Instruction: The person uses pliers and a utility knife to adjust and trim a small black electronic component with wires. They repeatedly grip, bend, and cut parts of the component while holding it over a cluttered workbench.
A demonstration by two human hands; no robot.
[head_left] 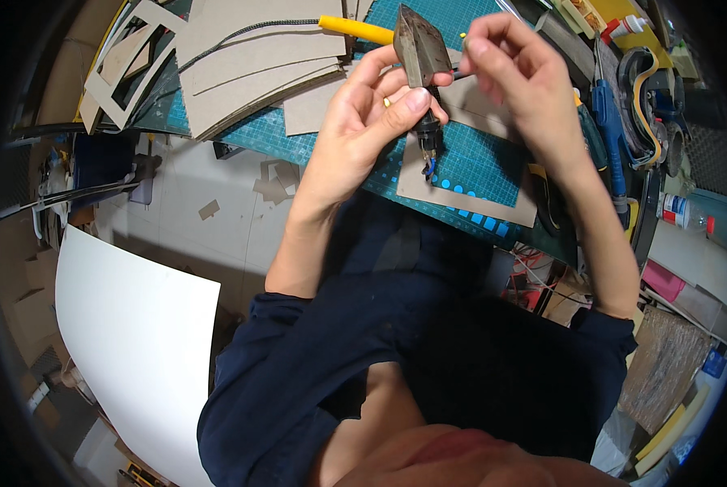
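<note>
Over the green cutting mat (493, 166), my left hand (359, 114) is closed around a grey-brown, faceted, pointed piece (420, 50). Below its fingers a black fitting (430, 128) ends in short wires, one of them blue. Just to the right, my right hand (522, 77) is raised with thumb and fingers pinched together. A tiny yellowish bit (463, 36) shows at those fingertips, too small to name. Behind the pointed piece, a yellow tube (355, 30) runs left into a braided cord (254, 31); whether it joins the piece is hidden.
Cardboard sheets (258, 81) are stacked on the left of the mat, beside cut-out frames (128, 73). An L-shaped cardboard strip (469, 207) lies at the mat's near edge. On the right are a blue glue gun (609, 122) and goggles (647, 105). A white sheet (136, 349) stands lower left.
</note>
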